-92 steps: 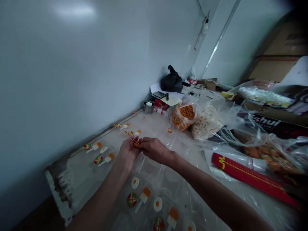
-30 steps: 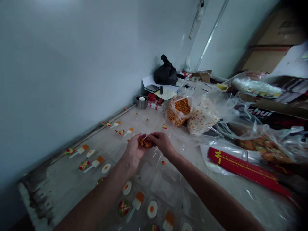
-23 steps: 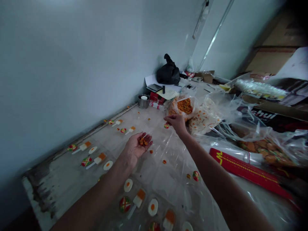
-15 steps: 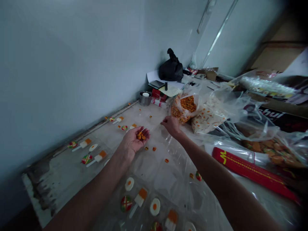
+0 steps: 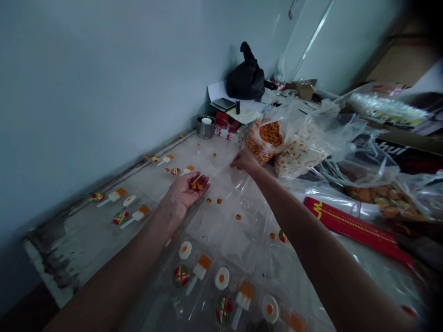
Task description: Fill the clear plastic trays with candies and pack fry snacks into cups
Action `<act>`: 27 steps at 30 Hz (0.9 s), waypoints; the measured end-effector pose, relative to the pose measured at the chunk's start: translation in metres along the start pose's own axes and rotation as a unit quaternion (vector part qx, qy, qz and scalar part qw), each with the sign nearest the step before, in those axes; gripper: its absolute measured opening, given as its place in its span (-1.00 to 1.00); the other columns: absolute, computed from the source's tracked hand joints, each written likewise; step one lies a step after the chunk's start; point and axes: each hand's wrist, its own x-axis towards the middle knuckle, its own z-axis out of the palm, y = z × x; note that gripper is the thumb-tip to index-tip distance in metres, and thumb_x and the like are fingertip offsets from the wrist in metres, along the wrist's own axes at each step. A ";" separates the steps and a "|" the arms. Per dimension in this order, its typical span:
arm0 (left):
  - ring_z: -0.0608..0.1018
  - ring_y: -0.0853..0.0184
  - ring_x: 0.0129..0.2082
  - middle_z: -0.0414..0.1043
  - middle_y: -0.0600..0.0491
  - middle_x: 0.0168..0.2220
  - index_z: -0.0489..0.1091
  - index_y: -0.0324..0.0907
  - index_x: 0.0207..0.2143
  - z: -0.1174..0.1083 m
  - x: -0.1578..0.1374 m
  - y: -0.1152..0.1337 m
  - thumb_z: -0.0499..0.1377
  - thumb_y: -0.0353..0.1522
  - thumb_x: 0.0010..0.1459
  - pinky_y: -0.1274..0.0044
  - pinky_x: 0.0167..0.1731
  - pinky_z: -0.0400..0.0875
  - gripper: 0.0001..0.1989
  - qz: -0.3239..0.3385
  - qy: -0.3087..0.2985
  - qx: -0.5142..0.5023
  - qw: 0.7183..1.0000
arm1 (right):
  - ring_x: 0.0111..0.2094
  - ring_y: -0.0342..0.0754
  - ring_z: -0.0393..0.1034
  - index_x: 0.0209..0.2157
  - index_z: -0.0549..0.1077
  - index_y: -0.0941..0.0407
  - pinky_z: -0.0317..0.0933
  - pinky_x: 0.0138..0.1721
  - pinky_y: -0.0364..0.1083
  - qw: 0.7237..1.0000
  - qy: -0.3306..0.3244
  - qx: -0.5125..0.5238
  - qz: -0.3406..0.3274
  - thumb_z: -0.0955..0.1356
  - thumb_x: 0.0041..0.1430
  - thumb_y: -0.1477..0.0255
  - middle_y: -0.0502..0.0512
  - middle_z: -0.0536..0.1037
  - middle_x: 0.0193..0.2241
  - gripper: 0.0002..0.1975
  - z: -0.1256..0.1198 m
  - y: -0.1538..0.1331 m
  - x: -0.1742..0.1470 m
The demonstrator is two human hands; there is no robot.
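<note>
My left hand (image 5: pixel 188 189) is palm up and cupped over the table's middle, holding several miniature orange burger pieces (image 5: pixel 196 185). To its right, my right hand (image 5: pixel 245 160) reaches low over the plastic-covered table, thumb and fingertips pinched on what looks like one small burger piece. Single burger pieces (image 5: pixel 238 216) lie spaced out on the clear plastic trays. Closer to me, the trays hold fried-egg pieces (image 5: pixel 222 278), ice-pop pieces (image 5: pixel 245 296) and round red-green pieces (image 5: pixel 182 275). More ice pops (image 5: pixel 114 196) sit at the left.
Behind my right hand stand a bag of orange burger pieces (image 5: pixel 271 133) and a bag of egg pieces (image 5: pixel 301 154). A metal cup (image 5: pixel 205 127), a black bag (image 5: pixel 245 78) and papers are at the back. A red package (image 5: pixel 356 228) lies at the right. The wall (image 5: pixel 104 83) borders the left.
The view has tilted down slightly, so the scene sits higher. My right hand stays pinched low over the trays; my left hand still cups the burger pieces.
</note>
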 end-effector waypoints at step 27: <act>0.61 0.30 -0.42 0.51 -0.05 -0.39 0.41 -0.28 -0.30 0.008 -0.032 -0.009 0.05 -0.54 0.33 0.42 -0.35 0.62 -0.83 0.002 -0.028 0.030 0.999 | -0.49 -0.07 0.44 -0.28 0.63 0.15 0.27 -0.44 -0.13 0.945 0.126 0.297 -0.052 0.43 0.02 0.40 0.05 0.59 -0.50 -0.79 -0.028 0.050 -0.131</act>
